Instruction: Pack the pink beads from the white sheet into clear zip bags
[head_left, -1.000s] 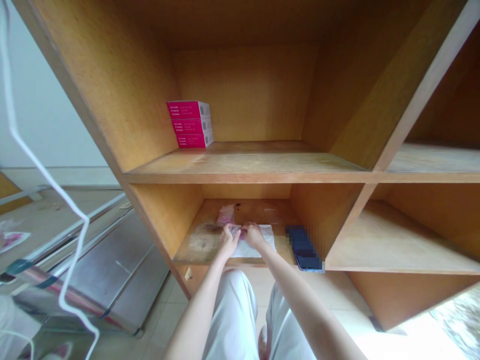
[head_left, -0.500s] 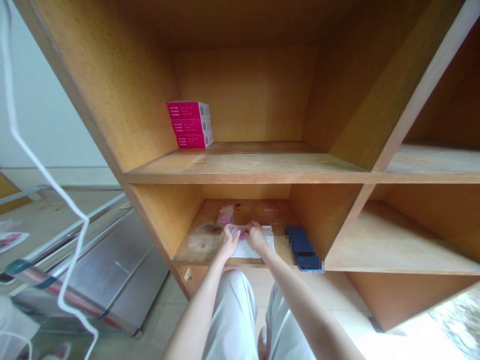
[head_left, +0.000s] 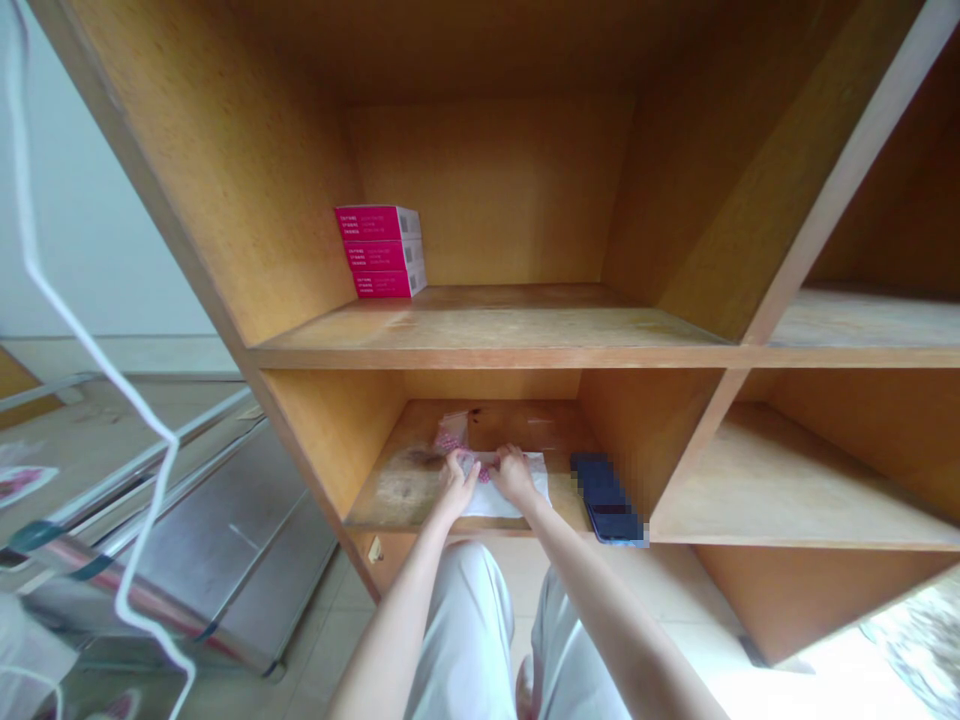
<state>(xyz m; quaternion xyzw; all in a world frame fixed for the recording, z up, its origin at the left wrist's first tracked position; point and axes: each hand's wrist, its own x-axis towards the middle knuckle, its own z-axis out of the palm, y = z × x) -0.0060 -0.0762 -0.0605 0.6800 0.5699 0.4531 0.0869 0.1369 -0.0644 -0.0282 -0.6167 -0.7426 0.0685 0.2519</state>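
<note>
My left hand [head_left: 458, 482] and my right hand [head_left: 514, 474] work close together on the lower shelf, fingers bent and closed. Between them they pinch a small clear plastic bag [head_left: 485, 474] with pink-red bits showing in it; its edges are partly hidden by my fingers. Under the hands lies a white sheet [head_left: 536, 466], whether paper or cloth I cannot tell. Just beyond my left hand rests another clear bag [head_left: 451, 433], also with small pink-red pieces inside.
A dark phone [head_left: 606, 498], partly blurred out, lies right of the sheet near the shelf edge. Three pink boxes [head_left: 381, 253] are stacked on the upper shelf [head_left: 495, 327]. A metal cart [head_left: 247, 540] and a white cable [head_left: 139, 540] are at the left.
Almost nothing differs. My right fingers have shifted very slightly over the small bag; the left hand stays in place.
</note>
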